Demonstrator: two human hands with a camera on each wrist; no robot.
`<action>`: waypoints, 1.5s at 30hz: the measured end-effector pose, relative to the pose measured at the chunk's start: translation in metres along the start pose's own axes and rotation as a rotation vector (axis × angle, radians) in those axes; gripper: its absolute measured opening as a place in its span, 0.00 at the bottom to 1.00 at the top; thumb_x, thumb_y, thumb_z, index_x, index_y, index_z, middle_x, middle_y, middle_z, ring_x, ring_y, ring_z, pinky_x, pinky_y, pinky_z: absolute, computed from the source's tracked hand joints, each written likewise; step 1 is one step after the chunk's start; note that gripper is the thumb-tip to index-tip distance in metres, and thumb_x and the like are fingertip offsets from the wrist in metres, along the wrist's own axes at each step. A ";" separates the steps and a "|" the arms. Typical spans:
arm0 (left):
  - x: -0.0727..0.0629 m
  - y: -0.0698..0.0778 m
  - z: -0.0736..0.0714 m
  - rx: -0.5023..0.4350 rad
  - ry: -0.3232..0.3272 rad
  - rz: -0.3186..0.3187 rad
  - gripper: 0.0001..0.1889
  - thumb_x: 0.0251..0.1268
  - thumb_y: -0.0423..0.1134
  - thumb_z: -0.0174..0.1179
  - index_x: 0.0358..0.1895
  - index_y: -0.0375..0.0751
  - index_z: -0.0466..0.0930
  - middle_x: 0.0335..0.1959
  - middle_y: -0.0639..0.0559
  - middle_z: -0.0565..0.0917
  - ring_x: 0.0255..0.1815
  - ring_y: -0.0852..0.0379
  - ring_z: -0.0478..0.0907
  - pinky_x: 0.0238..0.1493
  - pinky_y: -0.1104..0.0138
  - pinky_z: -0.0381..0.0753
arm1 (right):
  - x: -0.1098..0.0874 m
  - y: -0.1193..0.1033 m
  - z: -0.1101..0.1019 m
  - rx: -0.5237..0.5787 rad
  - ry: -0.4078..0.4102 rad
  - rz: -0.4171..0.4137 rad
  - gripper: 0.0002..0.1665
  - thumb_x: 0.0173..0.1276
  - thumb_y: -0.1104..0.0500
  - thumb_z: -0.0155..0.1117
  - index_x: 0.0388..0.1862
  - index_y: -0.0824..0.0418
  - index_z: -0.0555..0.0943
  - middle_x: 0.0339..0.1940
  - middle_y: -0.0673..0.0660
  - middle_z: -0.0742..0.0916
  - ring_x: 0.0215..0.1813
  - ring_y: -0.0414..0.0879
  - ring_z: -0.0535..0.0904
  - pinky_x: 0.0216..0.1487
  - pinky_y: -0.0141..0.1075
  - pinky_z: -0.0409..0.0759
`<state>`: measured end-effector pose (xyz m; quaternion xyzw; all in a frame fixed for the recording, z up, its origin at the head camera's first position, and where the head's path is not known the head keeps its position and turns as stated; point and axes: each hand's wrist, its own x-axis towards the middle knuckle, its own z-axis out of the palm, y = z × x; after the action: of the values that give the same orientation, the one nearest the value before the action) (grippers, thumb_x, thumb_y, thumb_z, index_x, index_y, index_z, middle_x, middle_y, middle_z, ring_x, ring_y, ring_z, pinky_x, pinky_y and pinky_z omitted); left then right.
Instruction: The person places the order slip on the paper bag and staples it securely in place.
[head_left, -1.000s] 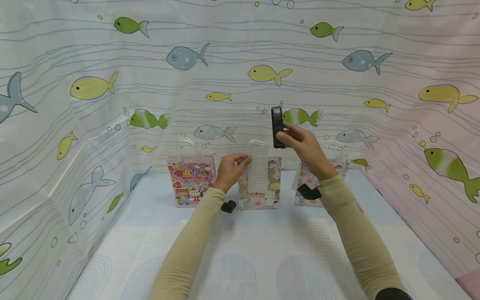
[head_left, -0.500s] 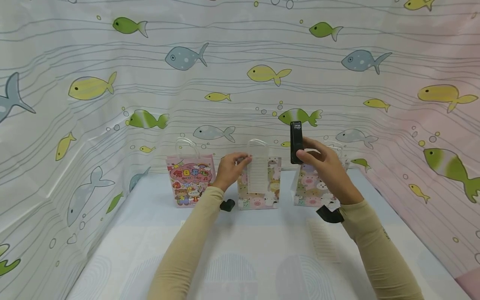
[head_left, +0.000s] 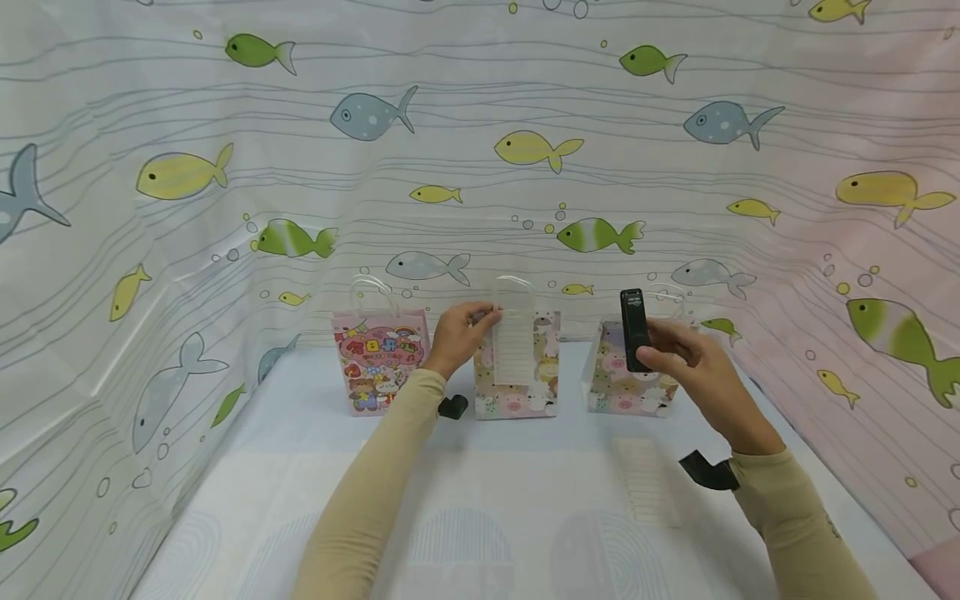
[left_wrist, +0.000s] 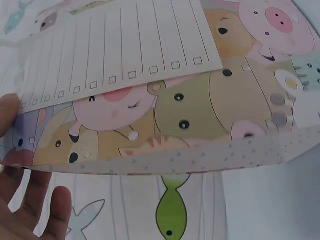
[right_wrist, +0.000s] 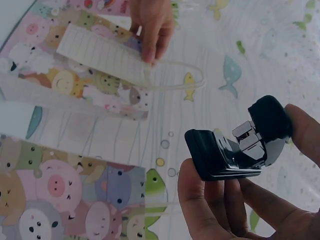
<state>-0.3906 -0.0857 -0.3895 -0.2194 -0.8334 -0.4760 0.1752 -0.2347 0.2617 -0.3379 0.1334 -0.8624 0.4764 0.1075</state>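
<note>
In the head view my left hand point(head_left: 456, 337) pinches a lined paper slip point(head_left: 513, 350) against the top edge of the middle gift bag point(head_left: 546, 367), which has cartoon animals on it. The left wrist view shows the slip's row of small checkboxes, with thumb in front of the bag's edge and fingers behind. My right hand point(head_left: 693, 379) grips a black stapler point(head_left: 634, 329), raised in front of the right-hand animal gift bag point(head_left: 630, 396). Seen from the right wrist, the stapler's jaws stand apart, with thumb and fingers on opposite sides.
A pink gift bag point(head_left: 382, 358) with cartoon characters stands to the left. Another lined slip point(head_left: 647, 483) lies on the pale table at front right. Behind everything hangs a fish-print curtain point(head_left: 465, 108). Black straps hang at both wrists.
My right hand has moved right and down with the stapler, away from the middle bag to before the right one. The left hand keeps its pinch almost unmoved.
</note>
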 end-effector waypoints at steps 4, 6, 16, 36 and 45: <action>-0.001 0.000 0.000 0.002 0.005 0.007 0.15 0.72 0.48 0.64 0.54 0.45 0.87 0.46 0.50 0.86 0.39 0.55 0.78 0.40 0.61 0.78 | -0.010 0.013 -0.009 -0.027 -0.005 0.033 0.35 0.75 0.49 0.64 0.77 0.56 0.69 0.58 0.60 0.81 0.65 0.51 0.73 0.61 0.57 0.69; -0.001 -0.001 0.000 0.002 0.005 0.000 0.15 0.72 0.48 0.64 0.54 0.45 0.87 0.47 0.51 0.86 0.39 0.55 0.78 0.40 0.61 0.78 | -0.015 0.018 -0.015 -0.037 -0.009 0.046 0.34 0.75 0.49 0.64 0.76 0.57 0.70 0.59 0.61 0.81 0.62 0.48 0.76 0.61 0.52 0.71; -0.002 0.000 0.000 -0.004 0.007 -0.011 0.15 0.72 0.48 0.64 0.55 0.45 0.87 0.48 0.51 0.86 0.40 0.54 0.77 0.41 0.62 0.77 | -0.033 0.050 -0.039 -0.057 0.000 0.177 0.39 0.75 0.45 0.63 0.78 0.60 0.66 0.63 0.64 0.77 0.59 0.43 0.74 0.63 0.64 0.67; -0.004 -0.001 0.002 0.020 0.009 -0.018 0.17 0.73 0.49 0.62 0.56 0.44 0.86 0.47 0.50 0.85 0.40 0.54 0.76 0.42 0.62 0.75 | -0.072 0.117 -0.065 -0.232 -0.036 0.427 0.53 0.71 0.32 0.61 0.76 0.71 0.63 0.72 0.76 0.70 0.69 0.74 0.66 0.58 0.69 0.69; -0.005 -0.002 0.002 0.018 0.012 -0.022 0.17 0.73 0.49 0.62 0.57 0.44 0.86 0.48 0.50 0.85 0.40 0.54 0.76 0.43 0.61 0.76 | -0.085 0.138 -0.074 -0.301 -0.066 0.510 0.56 0.70 0.29 0.59 0.74 0.74 0.65 0.68 0.80 0.71 0.63 0.73 0.71 0.53 0.67 0.73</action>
<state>-0.3874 -0.0858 -0.3942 -0.2058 -0.8388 -0.4718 0.1772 -0.1963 0.4062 -0.4356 -0.0894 -0.9320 0.3503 -0.0250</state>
